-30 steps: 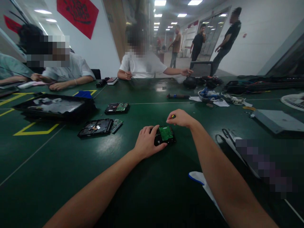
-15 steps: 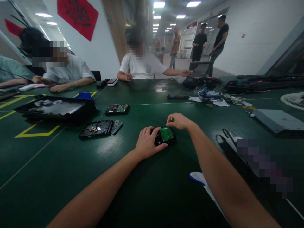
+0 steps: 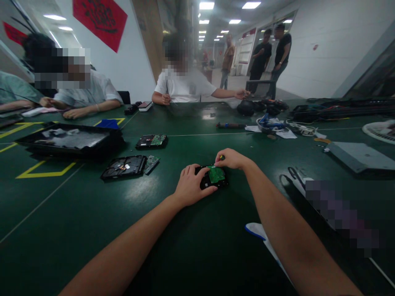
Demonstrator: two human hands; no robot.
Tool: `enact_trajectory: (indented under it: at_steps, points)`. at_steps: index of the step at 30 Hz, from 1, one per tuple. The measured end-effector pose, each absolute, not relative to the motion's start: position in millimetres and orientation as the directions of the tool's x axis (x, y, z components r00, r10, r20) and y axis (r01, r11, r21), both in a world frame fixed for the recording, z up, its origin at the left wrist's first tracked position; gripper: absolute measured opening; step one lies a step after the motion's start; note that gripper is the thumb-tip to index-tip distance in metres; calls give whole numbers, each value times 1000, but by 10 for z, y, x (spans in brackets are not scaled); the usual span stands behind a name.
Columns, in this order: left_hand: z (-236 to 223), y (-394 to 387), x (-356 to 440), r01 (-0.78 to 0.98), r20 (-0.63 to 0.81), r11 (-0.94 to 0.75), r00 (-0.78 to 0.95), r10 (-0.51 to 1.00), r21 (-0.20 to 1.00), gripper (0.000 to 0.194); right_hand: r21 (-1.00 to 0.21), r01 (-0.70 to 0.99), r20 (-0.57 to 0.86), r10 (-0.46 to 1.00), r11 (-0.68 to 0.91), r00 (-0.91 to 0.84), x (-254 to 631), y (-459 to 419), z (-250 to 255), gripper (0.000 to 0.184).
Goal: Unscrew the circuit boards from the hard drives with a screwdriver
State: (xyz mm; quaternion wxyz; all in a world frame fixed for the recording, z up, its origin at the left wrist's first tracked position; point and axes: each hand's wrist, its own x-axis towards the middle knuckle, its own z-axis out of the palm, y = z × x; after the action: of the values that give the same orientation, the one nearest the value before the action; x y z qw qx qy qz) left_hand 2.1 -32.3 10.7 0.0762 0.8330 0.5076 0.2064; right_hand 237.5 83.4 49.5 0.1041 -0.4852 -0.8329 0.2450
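Observation:
A black hard drive with a green circuit board (image 3: 217, 174) lies on the dark green table in front of me. My left hand (image 3: 190, 185) grips its left side, thumb along the near edge and fingers over the far edge. My right hand (image 3: 233, 158) is closed around a small screwdriver (image 3: 222, 157); only the yellow-and-black end of its handle shows clearly. Its tip points down at the drive's far edge, though the exact contact is too small to make out. To the left lie an opened hard drive (image 3: 123, 167), a loose circuit board (image 3: 152, 165) and another hard drive (image 3: 151, 141).
A black tray (image 3: 70, 137) stands at the left. Beyond my hands are a dark rod-shaped tool (image 3: 231, 125) and a bowl with blue items (image 3: 271, 122). A grey metal case (image 3: 362, 156) sits at right; a white-and-blue item (image 3: 255, 230) lies by my right forearm. People sit opposite.
My right hand has come slightly lower and closer to the drive with the screwdriver. My left hand stays on the drive. In the background, standing people have shifted.

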Motion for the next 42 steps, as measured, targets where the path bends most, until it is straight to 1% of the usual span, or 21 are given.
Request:
enact_trajectory:
  at_steps: [12, 18, 23, 27, 32, 42]
  points:
    - [109, -316, 12, 816, 251, -474, 409, 877, 330, 75, -531, 760, -75, 872, 376, -484, 2368, 810, 505, 18]
    - [95, -313, 6, 812, 263, -477, 406, 876, 335, 75, -543, 779, -80, 904, 313, -419, 2408, 767, 576, 23]
    - [102, -316, 6, 805, 266, -485, 412, 872, 343, 75, -546, 762, -66, 889, 348, -453, 2424, 774, 593, 17]
    - [85, -307, 11, 815, 260, -481, 413, 873, 322, 75, -533, 750, -48, 871, 391, -489, 2408, 802, 565, 14]
    - [70, -302, 12, 817, 267, -484, 413, 871, 314, 75, -518, 774, -53, 889, 365, -455, 2394, 816, 538, 15]
    - [87, -305, 14, 817, 255, -483, 418, 872, 314, 75, -515, 779, -84, 883, 358, -462, 2389, 786, 575, 13]
